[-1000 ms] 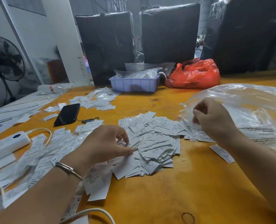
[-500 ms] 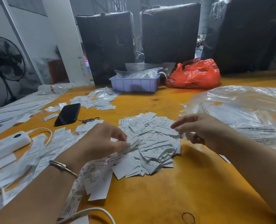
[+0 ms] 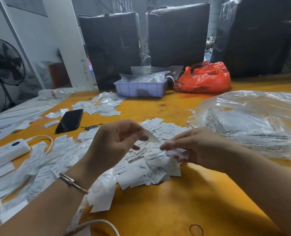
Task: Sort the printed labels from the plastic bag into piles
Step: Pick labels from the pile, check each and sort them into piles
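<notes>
Head view of a yellow worktable [image 3: 183, 201]. The left hand [image 3: 114, 147], raised over the central pile of printed labels [image 3: 149, 167], pinches a single blurred label [image 3: 151, 136] between thumb and fingers. The right hand [image 3: 197, 147], just beside it, grips a small bunch of labels [image 3: 177, 153] in curled fingers. The clear plastic bag [image 3: 253, 123] lies crumpled to the right of the pile. Further labels spread along the left edge [image 3: 44, 167], and another group [image 3: 103, 106] lies beyond a black phone [image 3: 69, 120]. At the far side stand a lilac tray [image 3: 139, 89] and a red bag [image 3: 204, 77].
</notes>
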Available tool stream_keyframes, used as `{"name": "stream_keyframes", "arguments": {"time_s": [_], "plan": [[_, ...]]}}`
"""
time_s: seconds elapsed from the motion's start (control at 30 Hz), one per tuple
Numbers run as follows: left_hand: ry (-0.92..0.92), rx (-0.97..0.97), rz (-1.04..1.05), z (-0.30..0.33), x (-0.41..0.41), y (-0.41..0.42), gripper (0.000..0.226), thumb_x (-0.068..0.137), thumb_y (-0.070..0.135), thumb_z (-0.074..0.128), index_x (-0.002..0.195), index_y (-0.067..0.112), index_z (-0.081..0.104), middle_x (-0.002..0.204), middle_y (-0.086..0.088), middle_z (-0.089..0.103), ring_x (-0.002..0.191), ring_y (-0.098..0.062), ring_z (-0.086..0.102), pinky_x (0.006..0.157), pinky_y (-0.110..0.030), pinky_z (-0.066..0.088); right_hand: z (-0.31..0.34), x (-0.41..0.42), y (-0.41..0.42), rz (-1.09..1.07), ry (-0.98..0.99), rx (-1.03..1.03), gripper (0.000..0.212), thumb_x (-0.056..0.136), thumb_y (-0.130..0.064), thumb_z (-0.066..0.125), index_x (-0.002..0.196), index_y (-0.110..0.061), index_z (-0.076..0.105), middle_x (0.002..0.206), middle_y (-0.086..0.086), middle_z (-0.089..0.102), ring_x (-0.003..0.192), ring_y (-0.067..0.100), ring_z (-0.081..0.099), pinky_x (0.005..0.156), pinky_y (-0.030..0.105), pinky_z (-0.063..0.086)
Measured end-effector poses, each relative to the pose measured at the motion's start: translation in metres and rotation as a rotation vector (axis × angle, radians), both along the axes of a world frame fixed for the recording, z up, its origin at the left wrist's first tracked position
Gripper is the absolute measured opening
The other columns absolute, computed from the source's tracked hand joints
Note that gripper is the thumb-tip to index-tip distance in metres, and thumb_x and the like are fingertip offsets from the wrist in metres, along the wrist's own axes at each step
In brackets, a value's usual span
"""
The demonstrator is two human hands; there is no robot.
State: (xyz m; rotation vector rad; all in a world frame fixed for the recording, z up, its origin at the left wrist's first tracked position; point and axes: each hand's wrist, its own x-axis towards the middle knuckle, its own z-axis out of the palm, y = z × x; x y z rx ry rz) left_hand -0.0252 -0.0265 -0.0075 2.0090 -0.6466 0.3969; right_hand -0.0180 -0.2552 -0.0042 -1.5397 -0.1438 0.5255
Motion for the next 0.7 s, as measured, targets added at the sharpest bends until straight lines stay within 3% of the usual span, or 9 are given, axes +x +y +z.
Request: {"name": "stream_keyframes", "arguments": {"time_s": [0.07, 0.13, 0.2, 0.27, 0.33, 0.47, 0.57, 0.63, 0.7], "plan": [[-0.001, -0.015, -0.068, 0.0, -0.003, -0.003, 0.02, 0.084, 0.015, 0.065, 0.098, 0.003, 0.073, 0.1, -0.002, 0.076, 0.096, -0.015, 0.072, 0.076, -0.026, 0.06, 0.001, -0.001, 0.004, 0.023, 0.063, 0.086, 0.046, 0.074, -0.033, 0.069, 0.092, 0.009, 0.072, 0.086, 0.016, 0.072, 0.064, 0.016, 0.062, 0.052, 0.023, 0.05], [0.021, -0.054, -0.121, 0.001, -0.006, -0.004, 0.02, 0.082, 0.016, 0.066, 0.096, 0.003, 0.073, 0.103, -0.001, 0.076, 0.101, -0.017, 0.071, 0.082, -0.026, 0.058, 0.002, -0.003, 0.007, 0.003, 0.085, 0.122, 0.054, 0.073, -0.04, 0.068, 0.095, 0.009, 0.07, 0.09, 0.016, 0.073, 0.065, 0.016, 0.064, 0.051, 0.023, 0.05], [0.026, -0.086, -0.149, 0.004, -0.008, -0.005, 0.02, 0.08, 0.016, 0.067, 0.095, 0.005, 0.073, 0.101, 0.0, 0.076, 0.099, -0.014, 0.071, 0.083, -0.022, 0.056, 0.003, -0.005, 0.011, -0.042, 0.074, 0.134, 0.042, 0.072, -0.036, 0.069, 0.086, 0.003, 0.073, 0.086, 0.013, 0.074, 0.063, 0.014, 0.066, 0.05, 0.021, 0.05], [0.036, -0.108, -0.169, 0.005, -0.009, -0.006, 0.021, 0.076, 0.014, 0.069, 0.095, 0.005, 0.073, 0.098, -0.001, 0.076, 0.097, -0.014, 0.072, 0.082, -0.021, 0.056, 0.002, -0.006, 0.013, -0.111, 0.047, 0.151, 0.02, 0.072, -0.023, 0.072, 0.063, -0.005, 0.075, 0.076, 0.012, 0.073, 0.06, 0.016, 0.065, 0.051, 0.021, 0.051], [0.084, -0.135, -0.178, 0.005, -0.009, -0.006, 0.025, 0.073, 0.013, 0.071, 0.097, 0.005, 0.072, 0.098, -0.005, 0.076, 0.096, -0.017, 0.073, 0.08, -0.026, 0.059, 0.001, -0.007, 0.013, -0.159, -0.016, 0.131, 0.022, 0.076, -0.009, 0.071, 0.054, -0.008, 0.073, 0.07, 0.012, 0.07, 0.059, 0.015, 0.061, 0.054, 0.02, 0.051], [0.198, -0.142, -0.152, 0.006, -0.007, -0.006, 0.044, 0.07, 0.017, 0.077, 0.112, 0.017, 0.065, 0.1, -0.004, 0.072, 0.089, -0.025, 0.073, 0.072, -0.032, 0.062, 0.001, -0.01, 0.014, -0.1, -0.176, 0.125, 0.011, 0.08, -0.006, 0.068, 0.071, -0.001, 0.071, 0.061, 0.007, 0.064, 0.053, 0.011, 0.054, 0.052, 0.018, 0.047], [0.27, -0.148, -0.152, 0.004, -0.005, -0.005, 0.035, 0.082, 0.03, 0.072, 0.114, 0.021, 0.064, 0.094, -0.002, 0.072, 0.084, -0.023, 0.072, 0.071, -0.035, 0.062, 0.001, -0.012, 0.015, -0.08, -0.202, 0.187, 0.012, 0.072, -0.014, 0.069, 0.07, -0.003, 0.074, 0.069, 0.012, 0.065, 0.056, 0.012, 0.054, 0.056, 0.018, 0.047], [0.324, -0.168, -0.156, 0.004, -0.005, -0.003, 0.033, 0.085, 0.043, 0.067, 0.114, 0.026, 0.066, 0.093, 0.002, 0.071, 0.084, -0.021, 0.071, 0.07, -0.029, 0.059, 0.001, -0.01, 0.015, -0.084, -0.185, 0.249, 0.013, 0.07, -0.015, 0.07, 0.071, -0.003, 0.075, 0.076, 0.014, 0.067, 0.059, 0.013, 0.056, 0.06, 0.02, 0.049], [0.368, -0.172, -0.214, 0.005, -0.005, -0.002, 0.047, 0.075, 0.046, 0.066, 0.12, 0.031, 0.064, 0.101, 0.004, 0.07, 0.092, -0.02, 0.071, 0.075, -0.024, 0.056, 0.0, -0.008, 0.014, -0.086, -0.146, 0.341, 0.015, 0.071, -0.015, 0.071, 0.076, -0.002, 0.075, 0.08, 0.015, 0.069, 0.062, 0.013, 0.058, 0.064, 0.02, 0.051]]}}
